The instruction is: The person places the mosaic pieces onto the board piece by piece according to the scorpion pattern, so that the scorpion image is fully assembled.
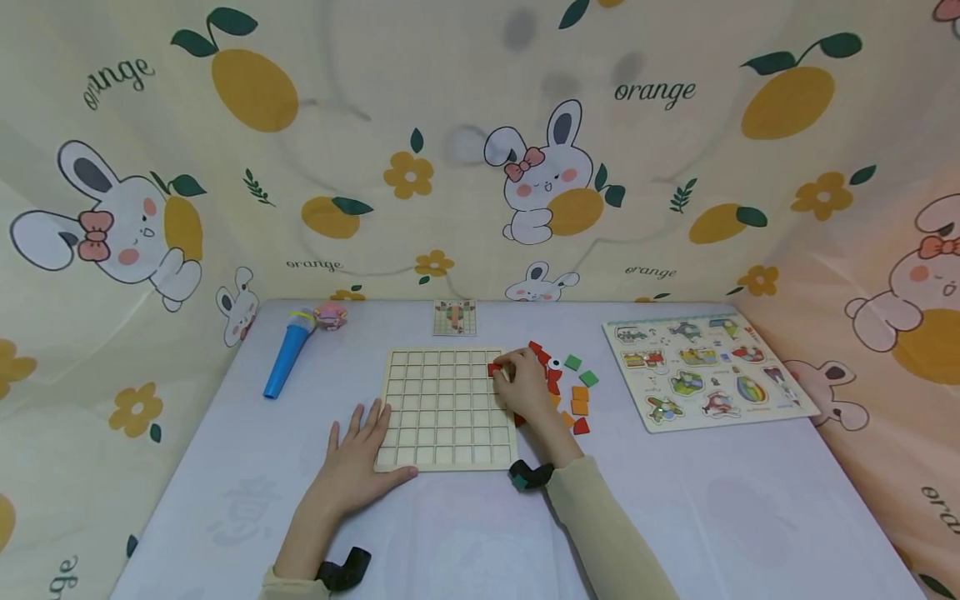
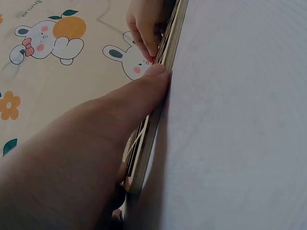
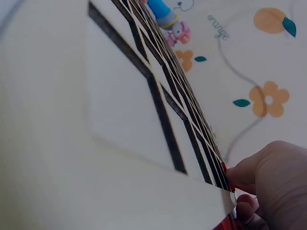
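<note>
White tabletop (image 1: 457, 533), square-gridded wooden board (image 1: 446, 410), right hand (image 1: 524, 387) pinching red tile (image 1: 492, 370)

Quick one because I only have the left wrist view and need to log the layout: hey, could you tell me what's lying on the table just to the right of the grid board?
Observer: Loose red, orange and green pieces lie on the table beside the right edge of the grid board.
Operator: Got it. I see the right hand with a bit of red; which part of the board is it at?
Observer: The far right corner, where its fingertips pinch a red piece.
Operator: And beyond the board's far edge?
Observer: A small card with a coloured picture on a grid sits at the table's far edge.
</note>
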Available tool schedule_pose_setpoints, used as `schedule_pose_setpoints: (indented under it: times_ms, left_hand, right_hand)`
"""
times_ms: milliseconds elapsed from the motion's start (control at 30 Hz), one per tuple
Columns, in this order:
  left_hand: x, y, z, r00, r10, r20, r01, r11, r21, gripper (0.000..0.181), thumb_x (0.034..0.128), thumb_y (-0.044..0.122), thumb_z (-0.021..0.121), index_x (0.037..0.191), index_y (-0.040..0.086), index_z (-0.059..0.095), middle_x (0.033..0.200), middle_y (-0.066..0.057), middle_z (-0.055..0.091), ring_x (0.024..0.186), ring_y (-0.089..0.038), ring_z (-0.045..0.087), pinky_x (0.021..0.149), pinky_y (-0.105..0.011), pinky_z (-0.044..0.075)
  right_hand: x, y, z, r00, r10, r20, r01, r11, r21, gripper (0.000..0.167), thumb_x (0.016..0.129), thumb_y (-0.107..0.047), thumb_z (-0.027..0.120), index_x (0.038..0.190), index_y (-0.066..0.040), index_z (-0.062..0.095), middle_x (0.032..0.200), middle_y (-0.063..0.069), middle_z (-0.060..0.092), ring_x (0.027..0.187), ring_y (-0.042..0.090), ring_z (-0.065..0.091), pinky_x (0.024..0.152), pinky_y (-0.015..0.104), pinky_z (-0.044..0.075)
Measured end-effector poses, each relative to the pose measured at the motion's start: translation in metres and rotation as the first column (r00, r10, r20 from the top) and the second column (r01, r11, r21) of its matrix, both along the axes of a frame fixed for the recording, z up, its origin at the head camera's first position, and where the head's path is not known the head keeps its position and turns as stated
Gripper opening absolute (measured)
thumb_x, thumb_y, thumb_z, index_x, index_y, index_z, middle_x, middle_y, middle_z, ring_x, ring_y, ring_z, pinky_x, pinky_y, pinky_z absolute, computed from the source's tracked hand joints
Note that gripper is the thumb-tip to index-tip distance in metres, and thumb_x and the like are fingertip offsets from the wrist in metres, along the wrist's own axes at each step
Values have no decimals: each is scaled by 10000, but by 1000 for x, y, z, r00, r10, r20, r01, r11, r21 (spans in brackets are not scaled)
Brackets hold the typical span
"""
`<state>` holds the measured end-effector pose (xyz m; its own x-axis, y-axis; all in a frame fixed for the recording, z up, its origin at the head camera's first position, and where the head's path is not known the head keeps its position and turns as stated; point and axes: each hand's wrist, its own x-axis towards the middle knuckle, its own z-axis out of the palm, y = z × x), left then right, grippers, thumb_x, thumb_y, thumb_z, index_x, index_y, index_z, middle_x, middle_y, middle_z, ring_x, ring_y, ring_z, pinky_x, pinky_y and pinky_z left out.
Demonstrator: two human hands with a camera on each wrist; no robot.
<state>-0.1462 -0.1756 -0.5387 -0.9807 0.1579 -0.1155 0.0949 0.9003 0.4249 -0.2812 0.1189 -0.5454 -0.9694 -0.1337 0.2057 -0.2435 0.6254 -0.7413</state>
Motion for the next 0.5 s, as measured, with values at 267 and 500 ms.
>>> schedule_pose_setpoints:
  times_ms: [267,500]
  left_hand:
    - [-2,-1,-2,1000,-4,4,4,1000,-4,1201,851,783,670,1688,68,190,1770,-140,120,1633,-448,28,1250,-738,-18]
    - [-1,0,-2,1000,-1,-4,1,1000,0,1200,851,780,675,1687,66,198,1769,-138,127,1634,-447,36,1250,-740,-13]
  right_hand:
    - [0,0,0,1000,-11,5,11,1000,10,182,963,-100,727,1107,1,777,1093,151,585,889,255,539,733,332,452]
    - [0,-1,0,1000,-10,13,9,1000,21,212,970,-115,716,1143,-15,783,1140,159,588,932,269,543,749,348,465]
